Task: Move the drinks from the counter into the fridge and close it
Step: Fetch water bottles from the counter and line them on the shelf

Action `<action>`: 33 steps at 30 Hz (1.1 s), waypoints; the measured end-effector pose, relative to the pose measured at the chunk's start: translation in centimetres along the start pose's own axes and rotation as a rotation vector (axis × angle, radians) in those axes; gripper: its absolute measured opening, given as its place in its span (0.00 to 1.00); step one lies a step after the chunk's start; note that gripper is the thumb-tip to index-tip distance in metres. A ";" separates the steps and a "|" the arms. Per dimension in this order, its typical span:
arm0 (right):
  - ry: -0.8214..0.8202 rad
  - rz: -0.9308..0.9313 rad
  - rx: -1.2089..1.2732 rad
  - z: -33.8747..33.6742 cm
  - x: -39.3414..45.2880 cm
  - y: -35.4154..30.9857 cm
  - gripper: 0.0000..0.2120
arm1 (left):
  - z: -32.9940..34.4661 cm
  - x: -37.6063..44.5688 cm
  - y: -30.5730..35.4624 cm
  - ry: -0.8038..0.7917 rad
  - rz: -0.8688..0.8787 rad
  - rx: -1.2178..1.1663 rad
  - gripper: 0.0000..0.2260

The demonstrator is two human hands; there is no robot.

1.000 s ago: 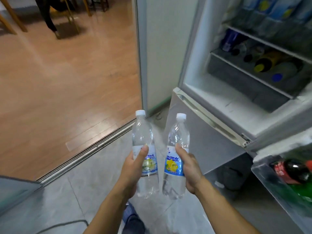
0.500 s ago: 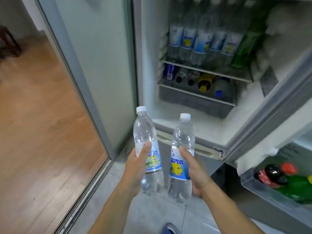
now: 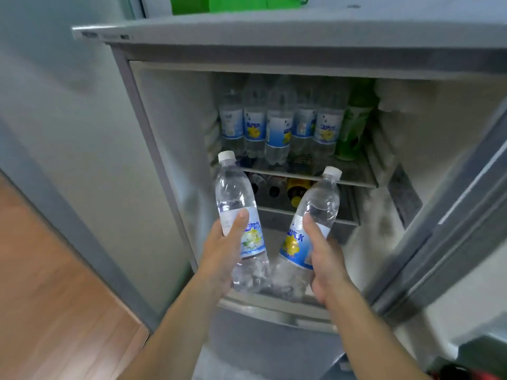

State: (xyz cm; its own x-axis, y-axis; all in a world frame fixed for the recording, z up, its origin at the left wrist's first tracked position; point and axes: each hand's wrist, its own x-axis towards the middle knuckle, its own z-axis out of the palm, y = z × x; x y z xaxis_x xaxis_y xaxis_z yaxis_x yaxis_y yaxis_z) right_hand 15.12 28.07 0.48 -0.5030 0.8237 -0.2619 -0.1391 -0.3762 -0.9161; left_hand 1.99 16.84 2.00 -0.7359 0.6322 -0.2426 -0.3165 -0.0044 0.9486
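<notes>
I face the open fridge. My left hand grips a clear water bottle with a white cap and blue label, held nearly upright. My right hand grips a second such bottle, tilted so its cap leans right. Both bottles hover at the mouth of the fridge, over its bare lower floor. On the upper shelf stands a row of several similar bottles and a green bottle. Under that shelf lie dark bottles and a yellow-capped one.
The fridge door stands open at the right, with a red-topped bottle low in its rack. A green bag sits on top of the fridge. A pale wall panel and wooden floor lie to the left.
The view has swung up and closer to the fridge interior. Both hands have carried the bottles forward to the fridge opening, and the right bottle now tilts to the right.
</notes>
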 end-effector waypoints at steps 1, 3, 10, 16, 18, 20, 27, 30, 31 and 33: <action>0.013 -0.018 0.014 0.1 0.9 -0.6 0.15 | 0.4 1.1 0.5 0.014 0.027 0.009 0.15; 0.044 -0.070 0.044 0.5 2.7 -1.8 0.11 | 1.1 3.4 1.7 0.032 0.097 0.044 0.14; 0.140 -0.365 0.002 3.2 8.6 -7.2 0.20 | 3.3 12.2 7.1 0.082 0.432 0.141 0.18; 0.221 -0.605 -0.138 5.6 13.9 -10.8 0.22 | 5.1 17.7 10.2 0.075 0.589 0.180 0.17; 0.252 -0.622 -0.166 6.1 15.7 -11.2 0.25 | 5.5 19.2 10.4 0.032 0.646 0.184 0.15; 0.274 -0.623 -0.173 6.4 17.5 -11.4 0.28 | 5.9 20.3 10.5 0.012 0.672 0.163 0.16; 0.396 -0.632 -0.298 8.8 21.1 -11.1 0.37 | 6.6 22.7 9.7 0.001 0.689 0.154 0.25; 0.389 -0.706 -0.244 9.5 20.9 -11.0 0.31 | 6.7 22.5 9.4 0.018 0.725 0.186 0.28; 0.376 -0.716 -0.236 9.4 20.7 -10.8 0.31 | 6.6 22.3 9.3 0.002 0.721 0.205 0.29; 0.361 -0.687 -0.302 8.7 20.2 -10.2 0.35 | 6.1 22.1 9.2 -0.005 0.733 0.305 0.32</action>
State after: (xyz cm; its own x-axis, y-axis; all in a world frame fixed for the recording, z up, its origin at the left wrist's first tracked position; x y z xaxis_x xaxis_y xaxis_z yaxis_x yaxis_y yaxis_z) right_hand -0.99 44.85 7.21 -0.0776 0.9332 0.3510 -0.0541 0.3476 -0.9361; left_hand -13.57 35.48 6.60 -0.6905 0.5540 0.4651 0.4254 -0.2090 0.8805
